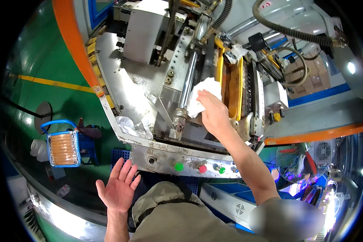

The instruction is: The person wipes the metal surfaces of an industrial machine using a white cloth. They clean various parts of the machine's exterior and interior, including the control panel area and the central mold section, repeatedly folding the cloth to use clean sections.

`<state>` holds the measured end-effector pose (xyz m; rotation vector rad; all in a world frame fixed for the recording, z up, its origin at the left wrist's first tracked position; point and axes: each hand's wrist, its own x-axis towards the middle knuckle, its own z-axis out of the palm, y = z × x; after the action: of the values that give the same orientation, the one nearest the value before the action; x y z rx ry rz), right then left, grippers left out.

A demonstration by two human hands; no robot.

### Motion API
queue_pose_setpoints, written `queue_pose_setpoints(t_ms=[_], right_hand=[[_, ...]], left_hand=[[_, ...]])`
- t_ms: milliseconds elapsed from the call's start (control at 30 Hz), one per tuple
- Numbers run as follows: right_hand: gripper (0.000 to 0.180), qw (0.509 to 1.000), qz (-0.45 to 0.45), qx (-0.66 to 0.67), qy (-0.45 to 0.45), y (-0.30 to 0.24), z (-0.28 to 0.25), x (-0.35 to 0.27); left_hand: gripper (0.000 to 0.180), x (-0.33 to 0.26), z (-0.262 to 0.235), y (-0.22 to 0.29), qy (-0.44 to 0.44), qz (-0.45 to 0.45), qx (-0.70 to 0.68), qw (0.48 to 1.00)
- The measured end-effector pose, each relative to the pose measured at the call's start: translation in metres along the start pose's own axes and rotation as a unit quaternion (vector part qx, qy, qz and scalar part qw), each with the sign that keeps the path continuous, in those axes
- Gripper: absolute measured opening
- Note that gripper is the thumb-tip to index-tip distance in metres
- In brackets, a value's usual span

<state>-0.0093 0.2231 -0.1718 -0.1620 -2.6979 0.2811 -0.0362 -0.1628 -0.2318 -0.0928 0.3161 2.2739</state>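
Observation:
My right hand (213,111) reaches over the machine bed and grips a crumpled white cloth (207,87), which may be a paper wipe. The cloth lies between a shiny metal rod (190,78) and a yellow-edged trough (232,88) with brown inner walls. My left hand (119,185) is held palm up in front of the machine, its fingers apart and nothing in it. Nearest to that hand is the front panel (165,158) with green and red buttons. More crumpled white cloth (134,126) rests on the machine's left corner.
Ribbed hoses (290,34) hang over the machine. An orange frame post (70,44) rises at the left. On the green floor stands a blue-framed chair (63,148). A caged fan (304,161) with red blades and a white-and-blue cabinet (226,201) are at the right.

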Motion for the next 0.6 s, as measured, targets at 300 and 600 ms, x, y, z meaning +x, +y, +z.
queue_pose_setpoints(t_ms=[300,600], right_hand=[[0.032,0.982,0.091,0.128,-0.110,-0.034,-0.055,-0.042],[0.027,0.993,0.021,-0.060,0.098,0.024,-0.031,0.013]], left_hand=[[0.097,0.007,0.004,0.002,0.002,0.001,-0.006,1.000],[0.097,-0.005,-0.001,0.010,0.019,0.005,-0.002,1.000]])
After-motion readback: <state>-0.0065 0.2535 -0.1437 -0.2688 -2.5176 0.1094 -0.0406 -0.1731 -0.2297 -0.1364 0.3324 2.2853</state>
